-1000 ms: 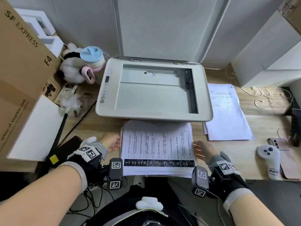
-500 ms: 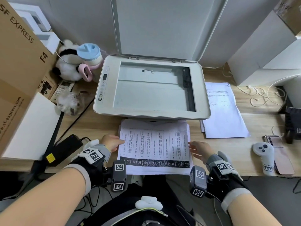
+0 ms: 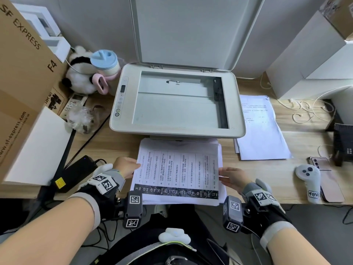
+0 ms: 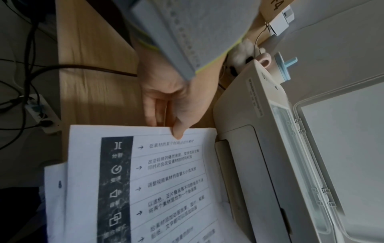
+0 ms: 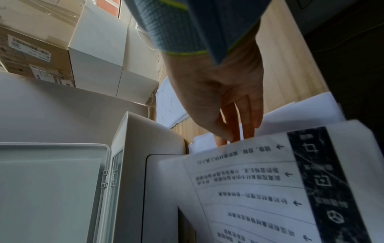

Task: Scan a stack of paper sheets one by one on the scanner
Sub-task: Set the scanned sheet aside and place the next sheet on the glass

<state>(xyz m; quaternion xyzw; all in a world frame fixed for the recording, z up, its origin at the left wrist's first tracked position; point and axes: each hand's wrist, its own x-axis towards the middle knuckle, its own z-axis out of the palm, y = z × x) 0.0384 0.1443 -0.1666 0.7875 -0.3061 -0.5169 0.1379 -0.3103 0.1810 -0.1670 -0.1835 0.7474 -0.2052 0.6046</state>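
Between the fingers of both hands, left and right, the top sheet is now pinched and lifted off the stack; the scanner beyond lies open, ready.

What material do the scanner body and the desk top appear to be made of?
Scanner body: probably plastic, matte cream, with smooth moulded rounded corners. Desk top: light wood or a wood-look laminate, showing grain lines; the pictures cannot settle which.
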